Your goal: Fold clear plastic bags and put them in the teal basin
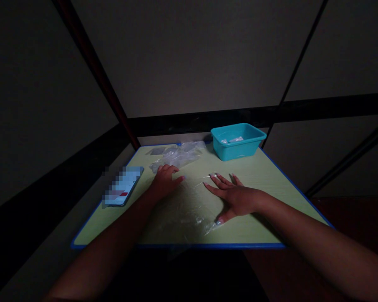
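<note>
Head view: clear plastic sheet (pixel 195 220) lower centre, seemingly partway flattened, right hand (pixel 237 199) splayed wide at its edge, left hand (pixel 166 181) half-curled, grip unclear; crumpled plastic film (pixel 179 156) mid-frame, unflattened

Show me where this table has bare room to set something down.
Bare: right side, between the blue basket, right hand and right edge of the table; near-left corner, below the phone. Crowded: middle, with clear film; far left, crumpled plastic.
</note>
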`<action>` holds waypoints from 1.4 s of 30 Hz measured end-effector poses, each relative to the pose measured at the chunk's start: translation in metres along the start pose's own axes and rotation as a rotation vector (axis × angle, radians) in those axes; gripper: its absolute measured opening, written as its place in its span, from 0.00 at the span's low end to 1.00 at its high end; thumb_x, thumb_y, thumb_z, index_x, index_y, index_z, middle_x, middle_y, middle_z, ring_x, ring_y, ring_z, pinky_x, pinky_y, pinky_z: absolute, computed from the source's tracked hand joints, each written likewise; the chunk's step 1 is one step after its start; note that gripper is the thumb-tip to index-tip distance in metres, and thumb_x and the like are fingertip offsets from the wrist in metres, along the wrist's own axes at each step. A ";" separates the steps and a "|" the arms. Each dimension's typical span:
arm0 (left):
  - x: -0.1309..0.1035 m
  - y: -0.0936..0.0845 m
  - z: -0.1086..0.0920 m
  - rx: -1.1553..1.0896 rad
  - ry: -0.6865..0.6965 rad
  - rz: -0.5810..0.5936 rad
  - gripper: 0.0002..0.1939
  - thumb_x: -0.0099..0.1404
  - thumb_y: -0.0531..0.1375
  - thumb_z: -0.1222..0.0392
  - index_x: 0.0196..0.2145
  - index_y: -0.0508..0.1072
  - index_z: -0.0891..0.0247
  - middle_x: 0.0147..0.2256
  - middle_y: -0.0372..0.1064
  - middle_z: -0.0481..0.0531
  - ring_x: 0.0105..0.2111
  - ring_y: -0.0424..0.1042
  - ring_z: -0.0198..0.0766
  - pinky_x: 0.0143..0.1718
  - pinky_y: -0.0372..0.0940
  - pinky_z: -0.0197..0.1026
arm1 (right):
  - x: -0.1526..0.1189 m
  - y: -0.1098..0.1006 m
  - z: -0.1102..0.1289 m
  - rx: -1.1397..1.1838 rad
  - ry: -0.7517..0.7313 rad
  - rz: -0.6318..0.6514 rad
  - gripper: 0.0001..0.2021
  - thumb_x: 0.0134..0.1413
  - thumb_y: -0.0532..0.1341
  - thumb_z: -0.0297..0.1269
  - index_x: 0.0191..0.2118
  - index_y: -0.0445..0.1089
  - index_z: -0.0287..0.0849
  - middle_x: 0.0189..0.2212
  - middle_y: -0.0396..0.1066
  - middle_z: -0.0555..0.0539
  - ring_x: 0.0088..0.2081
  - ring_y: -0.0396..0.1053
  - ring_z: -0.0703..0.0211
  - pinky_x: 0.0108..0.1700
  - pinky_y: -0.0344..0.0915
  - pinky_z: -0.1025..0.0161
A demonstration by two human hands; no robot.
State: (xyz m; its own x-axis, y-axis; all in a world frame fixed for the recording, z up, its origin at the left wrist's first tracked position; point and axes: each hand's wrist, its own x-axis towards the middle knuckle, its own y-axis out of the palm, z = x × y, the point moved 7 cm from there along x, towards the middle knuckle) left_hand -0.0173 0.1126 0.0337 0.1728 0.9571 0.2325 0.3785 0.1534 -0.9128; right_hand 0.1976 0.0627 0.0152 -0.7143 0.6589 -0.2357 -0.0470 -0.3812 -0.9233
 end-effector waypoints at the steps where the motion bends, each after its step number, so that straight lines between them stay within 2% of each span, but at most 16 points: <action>1: 0.000 0.001 -0.001 0.014 -0.002 -0.009 0.14 0.57 0.61 0.50 0.36 0.71 0.62 0.39 0.70 0.56 0.44 0.65 0.50 0.49 0.59 0.50 | 0.000 0.001 0.001 0.000 -0.001 0.016 0.58 0.37 0.65 0.65 0.68 0.36 0.49 0.67 0.25 0.33 0.66 0.24 0.31 0.58 0.23 0.27; 4: 0.000 0.003 0.001 0.035 -0.029 -0.014 0.11 0.54 0.64 0.53 0.31 0.69 0.61 0.35 0.67 0.53 0.41 0.64 0.49 0.45 0.60 0.49 | 0.000 -0.001 0.005 0.007 -0.029 0.014 0.57 0.39 0.65 0.64 0.68 0.35 0.49 0.67 0.23 0.34 0.66 0.24 0.31 0.57 0.22 0.26; 7: 0.000 -0.008 -0.001 0.009 -0.032 -0.105 0.10 0.57 0.61 0.55 0.33 0.67 0.61 0.37 0.66 0.54 0.43 0.63 0.49 0.47 0.60 0.50 | 0.002 -0.011 0.008 0.074 -0.097 -0.094 0.47 0.50 0.60 0.61 0.68 0.36 0.50 0.68 0.28 0.37 0.67 0.30 0.34 0.58 0.23 0.27; 9: -0.004 -0.021 -0.011 -0.070 0.032 -0.219 0.10 0.60 0.58 0.55 0.37 0.67 0.62 0.40 0.66 0.56 0.45 0.63 0.48 0.49 0.59 0.51 | 0.003 -0.017 0.008 0.131 -0.142 -0.145 0.39 0.58 0.55 0.57 0.68 0.36 0.52 0.68 0.34 0.40 0.67 0.35 0.39 0.60 0.27 0.30; 11: -0.013 -0.025 -0.030 -0.178 0.170 -0.246 0.12 0.63 0.55 0.54 0.41 0.67 0.63 0.42 0.66 0.58 0.46 0.64 0.48 0.51 0.60 0.51 | 0.005 -0.016 0.005 0.146 -0.141 -0.144 0.36 0.60 0.53 0.54 0.68 0.38 0.51 0.68 0.37 0.41 0.67 0.38 0.42 0.61 0.32 0.32; 13: -0.024 -0.015 -0.055 -0.251 0.337 -0.091 0.17 0.64 0.55 0.52 0.47 0.66 0.65 0.49 0.65 0.61 0.52 0.63 0.48 0.55 0.58 0.51 | 0.009 -0.011 -0.002 0.106 -0.099 -0.118 0.38 0.60 0.55 0.53 0.68 0.38 0.47 0.68 0.37 0.39 0.67 0.38 0.42 0.61 0.33 0.31; 15: -0.037 0.001 -0.073 -0.247 0.435 0.098 0.25 0.64 0.56 0.52 0.56 0.61 0.67 0.57 0.59 0.65 0.59 0.57 0.50 0.60 0.53 0.52 | 0.012 -0.008 -0.010 0.059 -0.057 -0.108 0.38 0.60 0.55 0.52 0.69 0.38 0.44 0.67 0.37 0.38 0.67 0.38 0.41 0.61 0.32 0.30; 18: -0.052 0.023 -0.082 -0.165 0.483 0.354 0.34 0.65 0.56 0.48 0.63 0.54 0.66 0.65 0.47 0.64 0.65 0.46 0.51 0.64 0.45 0.54 | 0.014 -0.012 -0.020 0.019 -0.011 -0.141 0.37 0.61 0.53 0.52 0.68 0.40 0.43 0.67 0.39 0.37 0.67 0.40 0.41 0.61 0.34 0.30; 20: -0.055 0.030 -0.078 -0.095 0.477 0.468 0.39 0.64 0.55 0.42 0.65 0.49 0.65 0.67 0.40 0.64 0.67 0.39 0.51 0.64 0.40 0.57 | 0.013 -0.020 -0.025 0.017 0.027 -0.178 0.35 0.61 0.52 0.52 0.68 0.42 0.43 0.67 0.41 0.37 0.66 0.42 0.42 0.60 0.35 0.30; 23: -0.052 0.033 -0.067 0.007 0.408 0.536 0.50 0.60 0.54 0.32 0.67 0.42 0.68 0.67 0.31 0.65 0.67 0.31 0.53 0.64 0.35 0.59 | 0.010 -0.033 -0.023 0.047 0.042 -0.265 0.33 0.62 0.51 0.51 0.68 0.43 0.45 0.67 0.41 0.39 0.67 0.41 0.44 0.60 0.33 0.29; 25: -0.049 0.035 -0.061 0.076 0.366 0.546 0.56 0.56 0.53 0.28 0.67 0.39 0.70 0.67 0.27 0.67 0.67 0.29 0.55 0.64 0.33 0.60 | 0.009 -0.035 -0.012 0.075 -0.011 -0.286 0.32 0.63 0.51 0.50 0.68 0.41 0.48 0.67 0.40 0.42 0.67 0.41 0.46 0.61 0.31 0.30; 30: -0.048 0.039 -0.055 0.178 0.332 0.572 0.64 0.50 0.54 0.24 0.67 0.35 0.73 0.67 0.23 0.68 0.67 0.28 0.57 0.63 0.32 0.62 | 0.012 -0.018 0.013 0.105 -0.177 -0.139 0.34 0.62 0.53 0.51 0.68 0.41 0.48 0.67 0.43 0.41 0.67 0.42 0.47 0.61 0.26 0.32; 32: -0.048 0.039 -0.054 0.183 0.333 0.592 0.65 0.48 0.55 0.24 0.67 0.35 0.71 0.67 0.23 0.68 0.67 0.28 0.57 0.63 0.32 0.62 | 0.014 -0.014 0.007 0.083 -0.144 -0.120 0.34 0.62 0.52 0.52 0.68 0.42 0.47 0.66 0.43 0.40 0.67 0.42 0.46 0.61 0.26 0.32; 37: -0.047 0.033 -0.054 0.158 0.331 0.604 0.63 0.49 0.55 0.24 0.67 0.37 0.70 0.67 0.24 0.68 0.67 0.28 0.57 0.62 0.32 0.65 | 0.014 -0.020 -0.029 -0.018 0.108 -0.149 0.34 0.64 0.48 0.52 0.68 0.40 0.41 0.67 0.39 0.37 0.67 0.40 0.44 0.60 0.30 0.29; 40: -0.041 0.027 -0.052 0.108 0.299 0.530 0.50 0.61 0.50 0.31 0.67 0.40 0.69 0.67 0.29 0.67 0.67 0.32 0.55 0.62 0.36 0.64 | 0.011 -0.023 -0.035 -0.060 0.169 -0.171 0.35 0.63 0.48 0.52 0.69 0.38 0.42 0.67 0.35 0.36 0.67 0.39 0.42 0.59 0.31 0.27; 42: -0.035 0.021 -0.049 0.085 0.274 0.434 0.39 0.68 0.45 0.39 0.66 0.44 0.69 0.67 0.34 0.65 0.67 0.36 0.53 0.62 0.39 0.63 | 0.010 -0.024 -0.029 -0.051 0.121 -0.185 0.34 0.63 0.48 0.52 0.69 0.36 0.45 0.68 0.33 0.38 0.67 0.37 0.43 0.59 0.30 0.28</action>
State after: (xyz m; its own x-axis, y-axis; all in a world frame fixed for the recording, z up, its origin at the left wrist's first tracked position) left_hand 0.0292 0.0704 0.0227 0.5334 0.8394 -0.1041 0.1458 -0.2125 -0.9662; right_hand 0.2112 0.0973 0.0261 -0.6078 0.7886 -0.0931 -0.1317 -0.2157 -0.9675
